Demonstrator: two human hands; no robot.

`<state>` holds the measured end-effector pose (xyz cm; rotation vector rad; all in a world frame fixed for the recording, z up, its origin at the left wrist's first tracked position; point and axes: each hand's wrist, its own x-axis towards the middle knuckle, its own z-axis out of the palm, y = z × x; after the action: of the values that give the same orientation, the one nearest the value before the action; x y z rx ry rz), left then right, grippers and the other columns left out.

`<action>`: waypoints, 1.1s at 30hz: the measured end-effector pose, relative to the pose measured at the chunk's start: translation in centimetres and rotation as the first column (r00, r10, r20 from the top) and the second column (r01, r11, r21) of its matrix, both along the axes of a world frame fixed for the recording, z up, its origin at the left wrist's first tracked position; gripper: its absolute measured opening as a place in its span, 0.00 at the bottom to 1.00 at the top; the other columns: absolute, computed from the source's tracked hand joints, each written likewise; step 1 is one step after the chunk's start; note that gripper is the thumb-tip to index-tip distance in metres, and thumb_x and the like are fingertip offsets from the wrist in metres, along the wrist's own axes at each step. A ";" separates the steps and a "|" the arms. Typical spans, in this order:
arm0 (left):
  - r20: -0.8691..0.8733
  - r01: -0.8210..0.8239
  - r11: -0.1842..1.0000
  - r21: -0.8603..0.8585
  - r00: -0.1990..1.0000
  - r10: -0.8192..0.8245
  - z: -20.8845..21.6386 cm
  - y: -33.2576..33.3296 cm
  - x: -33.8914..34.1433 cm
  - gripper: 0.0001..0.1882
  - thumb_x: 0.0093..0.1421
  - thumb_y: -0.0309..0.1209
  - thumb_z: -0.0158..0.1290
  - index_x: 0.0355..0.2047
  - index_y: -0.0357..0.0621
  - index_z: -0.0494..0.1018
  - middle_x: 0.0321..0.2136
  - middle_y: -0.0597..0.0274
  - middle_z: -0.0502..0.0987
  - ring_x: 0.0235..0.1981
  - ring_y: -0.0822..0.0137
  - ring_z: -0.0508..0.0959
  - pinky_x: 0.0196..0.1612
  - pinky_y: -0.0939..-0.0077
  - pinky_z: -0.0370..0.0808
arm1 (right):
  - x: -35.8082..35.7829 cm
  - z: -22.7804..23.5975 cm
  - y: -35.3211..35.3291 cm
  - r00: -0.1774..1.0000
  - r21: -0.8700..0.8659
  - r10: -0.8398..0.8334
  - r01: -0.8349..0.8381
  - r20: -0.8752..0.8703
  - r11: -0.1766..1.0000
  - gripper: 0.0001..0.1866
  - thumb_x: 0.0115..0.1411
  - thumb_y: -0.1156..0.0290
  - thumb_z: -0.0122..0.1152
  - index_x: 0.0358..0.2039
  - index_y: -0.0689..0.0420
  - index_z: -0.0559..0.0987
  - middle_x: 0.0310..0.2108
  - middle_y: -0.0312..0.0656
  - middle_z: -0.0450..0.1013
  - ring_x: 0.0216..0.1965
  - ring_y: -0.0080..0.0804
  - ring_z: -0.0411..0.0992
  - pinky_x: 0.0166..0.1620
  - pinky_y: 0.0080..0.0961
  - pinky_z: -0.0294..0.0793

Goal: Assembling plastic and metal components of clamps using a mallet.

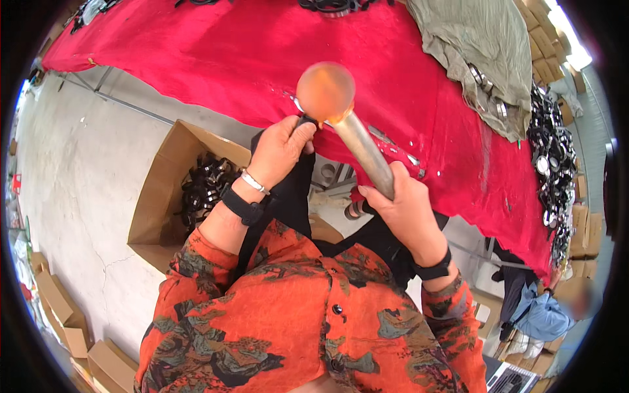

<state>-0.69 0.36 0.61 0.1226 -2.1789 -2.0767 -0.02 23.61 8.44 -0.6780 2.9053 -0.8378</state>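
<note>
My right hand is wrapped round the bare metal tube handle of a mallet. The mallet's round, orange-brown head sits over the red cloth, just above the fingers of my left hand. That left hand is closed, thumb against fingers, on a small black piece. Most of the piece is hidden behind the mallet head and my fingers, so its kind does not show. Whether the head touches it I cannot tell.
Red cloth covers the table ahead. Many black-and-silver ring-shaped parts are heaped on its right edge, partly under a grey-green cloth. An open cardboard box at my left holds similar parts. Another person is at the lower right.
</note>
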 end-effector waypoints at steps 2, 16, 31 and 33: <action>0.023 -0.006 0.998 -0.055 1.000 0.008 0.1 -0.8 0.5 0.17 0.64 0.39 0.49 0.27 0.37 0.71 0.19 0.62 0.75 0.22 0.71 0.75 0.28 0.77 0.70 | 0.2 3.3 -1.8 0.966 -0.174 0.002 0.044 0.259 0.984 0.20 0.52 0.62 0.67 0.33 0.61 0.67 0.21 0.53 0.70 0.23 0.51 0.73 0.26 0.37 0.70; 0.003 -0.043 0.985 -0.167 0.999 0.044 0.7 -0.6 0.8 0.17 0.65 0.39 0.47 0.26 0.37 0.71 0.19 0.64 0.75 0.22 0.75 0.74 0.26 0.77 0.69 | -2.5 5.4 -5.7 0.996 -0.183 0.090 -0.093 -0.024 0.979 0.21 0.53 0.61 0.66 0.31 0.64 0.67 0.19 0.54 0.68 0.20 0.48 0.70 0.24 0.36 0.69; 0.002 -0.017 0.983 -0.182 1.000 0.018 1.4 -0.1 0.6 0.17 0.64 0.39 0.49 0.25 0.39 0.71 0.19 0.65 0.75 0.19 0.77 0.68 0.23 0.79 0.65 | -5.9 2.7 -1.5 0.999 -0.098 -0.026 0.030 0.042 0.995 0.19 0.52 0.62 0.67 0.30 0.63 0.70 0.19 0.40 0.68 0.19 0.23 0.68 0.22 0.26 0.66; 0.068 0.007 0.984 -0.180 0.998 0.006 1.5 -0.2 0.4 0.17 0.64 0.39 0.49 0.25 0.39 0.71 0.19 0.66 0.75 0.19 0.78 0.69 0.23 0.81 0.66 | -7.0 1.4 -0.7 0.967 0.003 -0.143 0.146 0.209 0.989 0.19 0.52 0.62 0.67 0.30 0.64 0.70 0.19 0.40 0.68 0.18 0.23 0.68 0.22 0.26 0.67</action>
<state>-0.26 0.16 2.13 0.1769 -2.3944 -1.8897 -6.99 22.87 9.86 -0.3566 2.7861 -0.8824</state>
